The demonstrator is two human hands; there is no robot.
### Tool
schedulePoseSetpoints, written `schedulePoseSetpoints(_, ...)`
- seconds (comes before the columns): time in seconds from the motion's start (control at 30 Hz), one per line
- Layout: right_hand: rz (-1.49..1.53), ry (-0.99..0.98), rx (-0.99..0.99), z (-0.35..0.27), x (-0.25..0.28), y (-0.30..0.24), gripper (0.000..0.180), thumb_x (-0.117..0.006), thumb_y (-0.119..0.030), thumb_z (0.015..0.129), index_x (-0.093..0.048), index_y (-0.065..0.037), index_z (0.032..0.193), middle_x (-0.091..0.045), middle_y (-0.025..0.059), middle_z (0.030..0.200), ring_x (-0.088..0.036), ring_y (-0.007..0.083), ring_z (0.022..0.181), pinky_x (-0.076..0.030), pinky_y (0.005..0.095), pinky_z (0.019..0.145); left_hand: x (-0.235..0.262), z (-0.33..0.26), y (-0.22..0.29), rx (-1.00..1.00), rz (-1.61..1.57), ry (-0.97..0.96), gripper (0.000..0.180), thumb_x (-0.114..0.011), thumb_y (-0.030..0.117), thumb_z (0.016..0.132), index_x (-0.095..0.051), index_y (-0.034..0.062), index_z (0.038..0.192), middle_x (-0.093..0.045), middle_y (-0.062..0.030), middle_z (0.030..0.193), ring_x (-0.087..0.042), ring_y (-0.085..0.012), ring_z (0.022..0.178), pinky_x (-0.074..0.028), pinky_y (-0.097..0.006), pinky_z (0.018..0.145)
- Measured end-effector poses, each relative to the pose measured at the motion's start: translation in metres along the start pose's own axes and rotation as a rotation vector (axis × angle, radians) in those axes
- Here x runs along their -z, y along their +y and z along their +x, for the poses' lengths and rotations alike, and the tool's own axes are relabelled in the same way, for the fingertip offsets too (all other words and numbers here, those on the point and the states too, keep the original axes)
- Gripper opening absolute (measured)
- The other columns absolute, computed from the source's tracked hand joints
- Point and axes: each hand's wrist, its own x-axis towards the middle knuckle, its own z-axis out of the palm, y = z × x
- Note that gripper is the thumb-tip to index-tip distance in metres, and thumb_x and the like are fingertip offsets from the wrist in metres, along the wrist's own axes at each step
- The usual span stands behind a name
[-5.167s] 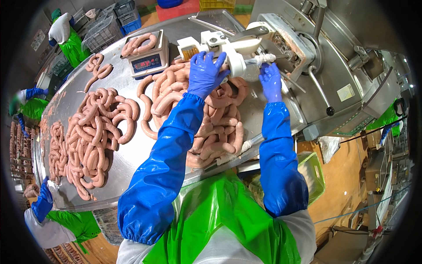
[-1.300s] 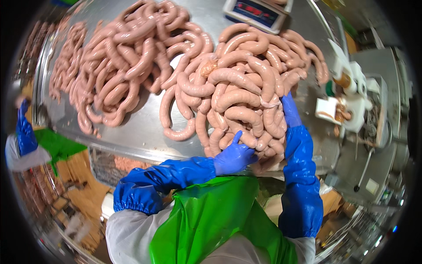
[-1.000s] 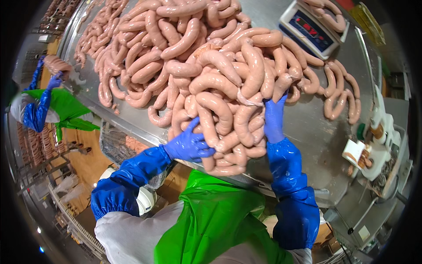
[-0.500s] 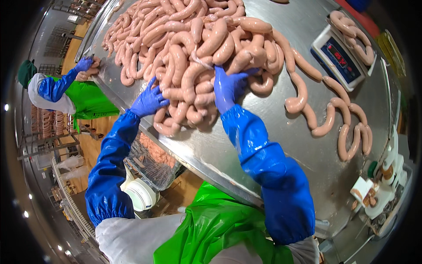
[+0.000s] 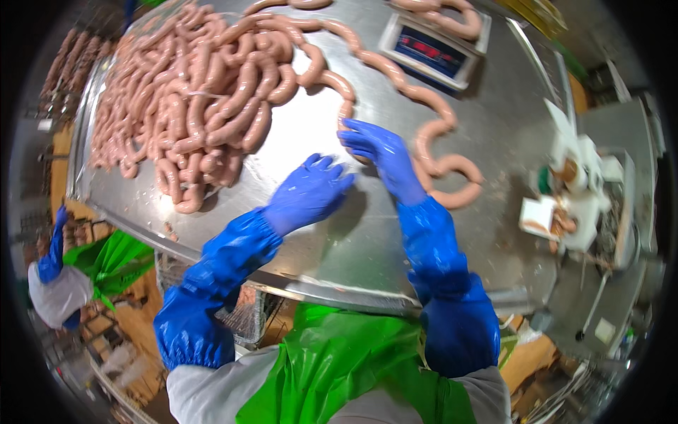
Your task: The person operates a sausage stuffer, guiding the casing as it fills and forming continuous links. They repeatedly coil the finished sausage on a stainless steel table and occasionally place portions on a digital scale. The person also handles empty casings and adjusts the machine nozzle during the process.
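Observation:
My left hand (image 5: 311, 195), in a purple-blue glove, hovers palm down over the bare metal with its fingers stretched and apart. Close by on the right, my right hand (image 5: 385, 157) reaches leftward, its straight fingers lying across the lower end of a string of pale pink sausages (image 5: 336, 83); the fingers partly hide the last link. Another linked string (image 5: 388, 69) curves past the right hand and ends in a loop beside its wrist. At the left rises a big heap of linked sausages (image 5: 205, 92), apart from both hands. Neither hand is plainly gripping anything.
Everything lies on a steel table (image 5: 339, 258). A digital scale (image 5: 428, 55) with sausages on it stands at the far right. Beyond the right edge is a white machine (image 5: 575, 187). A co-worker in a green apron (image 5: 113, 265) is at the far left.
Both hands have left the sausage heap and moved right, over the bare metal. The view has turned, so the heap now sits farther left. A string of links now runs to my right hand.

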Motion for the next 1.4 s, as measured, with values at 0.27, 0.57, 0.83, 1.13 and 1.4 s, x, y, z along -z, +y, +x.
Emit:
schedulePoseSetpoints(0.27,-0.190,1.040,0.238,-0.350,0.195,0.050,0.035,-0.046,-0.017,0.097,-0.061,-0.002,0.124,-0.065,0.0095,0.112,-0.062,0.0168,0.101,-0.047,0.0291,0.092,-0.080,0.146,0.081,-0.353,-0.128,0.117,0.035,-0.070,0.026,0.066,-0.068,0.0076,0.096,-0.063,-0.0131,0.107,-0.054,-0.0341,0.113,-0.039,-0.051,0.096)
schedulePoseSetpoints(0.57,-1.185,1.126,0.186,-0.509,0.336,0.106,0.041,-0.065,-0.011,0.078,-0.065,-0.013,0.119,-0.064,0.0102,0.119,-0.056,0.0273,0.113,-0.041,0.0343,0.099,-0.066,0.036,0.036,0.365,0.222,0.136,0.046,-0.065,0.018,0.081,-0.054,0.0070,0.125,-0.063,-0.0192,0.106,-0.061,-0.0341,0.099,-0.049,-0.043,0.086)
schedulePoseSetpoints(0.83,-1.765,0.697,0.128,-0.484,0.286,0.099,0.026,-0.070,-0.023,0.070,-0.069,-0.021,0.096,-0.066,0.0057,0.098,-0.057,0.0283,0.104,-0.034,0.0454,0.103,-0.116,-0.021,0.308,0.092,-0.215,-0.135,0.058,-0.066,0.045,0.084,-0.047,0.0156,0.131,-0.063,-0.0182,0.088,-0.064,-0.0342,0.081,-0.051,-0.047,0.068)
schedulePoseSetpoints(1.13,-1.539,0.473,0.404,-0.394,0.144,0.110,0.046,-0.069,-0.025,0.067,-0.063,-0.013,0.111,-0.064,0.0119,0.089,-0.059,0.0331,0.092,-0.040,0.0462,0.090,-0.123,-0.006,0.315,0.192,-0.334,-0.176,0.050,-0.064,0.044,0.085,-0.052,0.0221,0.129,-0.067,-0.0168,0.091,-0.067,-0.0361,0.080,-0.052,-0.047,0.067)
schedulePoseSetpoints(1.4,-1.531,0.446,-0.027,-0.429,0.219,0.059,0.078,-0.073,-0.059,0.066,-0.058,-0.013,0.128,-0.067,0.0199,0.091,-0.065,0.0361,0.087,-0.049,0.0452,0.084,-0.067,-0.010,0.279,0.183,-0.196,-0.180,0.049,-0.066,0.045,0.082,-0.056,0.0259,0.126,-0.069,-0.0131,0.091,-0.068,-0.0329,0.079,-0.054,-0.044,0.070)
